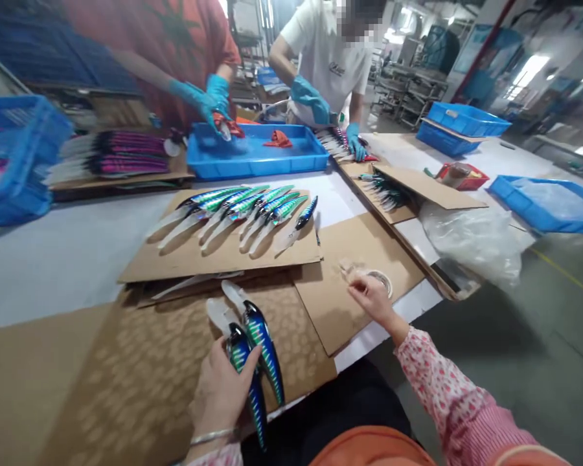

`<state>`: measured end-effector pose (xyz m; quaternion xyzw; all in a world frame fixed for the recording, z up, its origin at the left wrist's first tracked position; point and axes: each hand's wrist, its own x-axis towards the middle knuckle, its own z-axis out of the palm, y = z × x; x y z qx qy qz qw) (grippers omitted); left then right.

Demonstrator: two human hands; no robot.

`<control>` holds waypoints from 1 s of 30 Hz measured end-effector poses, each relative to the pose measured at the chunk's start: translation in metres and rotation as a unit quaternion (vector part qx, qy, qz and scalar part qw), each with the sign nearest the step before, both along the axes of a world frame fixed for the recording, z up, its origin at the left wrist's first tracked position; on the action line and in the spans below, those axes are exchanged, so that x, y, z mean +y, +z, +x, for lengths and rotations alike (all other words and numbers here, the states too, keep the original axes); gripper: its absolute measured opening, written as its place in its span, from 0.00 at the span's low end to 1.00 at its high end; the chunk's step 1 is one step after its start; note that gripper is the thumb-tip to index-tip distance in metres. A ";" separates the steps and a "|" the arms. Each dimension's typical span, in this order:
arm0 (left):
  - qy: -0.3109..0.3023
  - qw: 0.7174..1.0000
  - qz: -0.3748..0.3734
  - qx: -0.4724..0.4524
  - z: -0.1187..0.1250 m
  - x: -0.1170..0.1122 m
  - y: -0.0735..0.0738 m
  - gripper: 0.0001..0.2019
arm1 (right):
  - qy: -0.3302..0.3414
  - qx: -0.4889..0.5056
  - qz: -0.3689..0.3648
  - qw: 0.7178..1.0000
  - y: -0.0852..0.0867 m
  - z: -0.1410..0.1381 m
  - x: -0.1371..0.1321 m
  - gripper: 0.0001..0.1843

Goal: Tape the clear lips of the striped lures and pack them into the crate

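Note:
My left hand (221, 391) is closed around a blue-green striped fishing lure (256, 402) with a clear diving lip, low over the cardboard at the table's front. A second lure (263, 336) of the same kind lies right beside it, close to my thumb. My right hand (373, 299) is over a cardboard sheet (335, 317), its fingertips pinched together. Whatever they hold, if anything, is too small to make out. Beside these fingers lie a white ring-shaped roll (386, 282), partly hidden by the hand, and some small clear bits (348, 268).
Several blue-green lures lie in a row on a raised cardboard stack (214, 262). Across the table, two people in blue gloves handle lures near a blue tray (257, 169). A plastic bag (471, 243) and a cardboard-lined rack (408, 249) stand right; a blue crate (24, 188) stands left.

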<state>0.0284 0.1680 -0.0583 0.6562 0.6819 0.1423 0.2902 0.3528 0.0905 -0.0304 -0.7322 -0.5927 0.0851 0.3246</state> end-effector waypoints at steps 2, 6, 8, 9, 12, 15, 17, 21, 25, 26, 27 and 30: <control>0.031 0.999 -0.026 -0.023 -0.002 0.003 -0.005 0.43 | -0.026 -0.019 -0.007 0.999 0.002 0.027 0.005 0.06; 0.150 0.959 -0.120 -0.206 -0.025 0.000 0.001 0.43 | -0.004 -0.038 -0.041 0.998 -0.002 0.040 0.026 0.08; 0.225 0.906 -0.172 -0.313 -0.039 -0.011 0.015 0.36 | 0.012 -0.031 -0.053 0.998 -0.005 0.036 0.035 0.05; 0.256 0.874 -0.198 -0.362 -0.046 -0.019 0.023 0.34 | 0.019 -0.022 -0.057 0.998 -0.005 0.033 0.039 0.02; 0.301 0.787 -0.236 -0.484 -0.058 -0.049 0.048 0.33 | 0.051 0.027 -0.066 0.996 -0.004 0.022 0.037 0.07; 0.262 0.767 -0.209 -0.547 -0.046 -0.076 0.064 0.31 | 0.115 0.127 -0.084 0.982 0.001 -0.001 0.021 0.11; 0.213 0.797 -0.180 -0.536 -0.025 -0.088 0.068 0.25 | 0.158 0.298 -0.097 0.936 0.004 -0.028 0.006 0.14; 0.120 0.870 -0.124 -0.462 0.019 -0.104 0.062 0.19 | 0.176 0.579 -0.131 0.785 0.007 -0.090 -0.021 0.18; 0.143 0.880 -0.103 -0.441 0.032 -0.117 0.052 0.21 | 0.201 0.563 -0.155 0.787 0.009 -0.122 -0.042 0.17; 0.154 0.879 -0.100 -0.440 0.031 -0.121 0.050 0.21 | 0.207 0.522 -0.140 0.815 0.009 -0.123 -0.045 0.16; 0.161 0.878 -0.096 -0.441 0.030 -0.123 0.049 0.21 | 0.217 0.462 -0.113 0.852 0.010 -0.123 -0.048 0.15; 0.181 0.870 -0.082 -0.452 0.024 -0.130 0.047 0.22 | 0.294 0.214 -0.016 0.931 0.014 -0.119 -0.053 0.22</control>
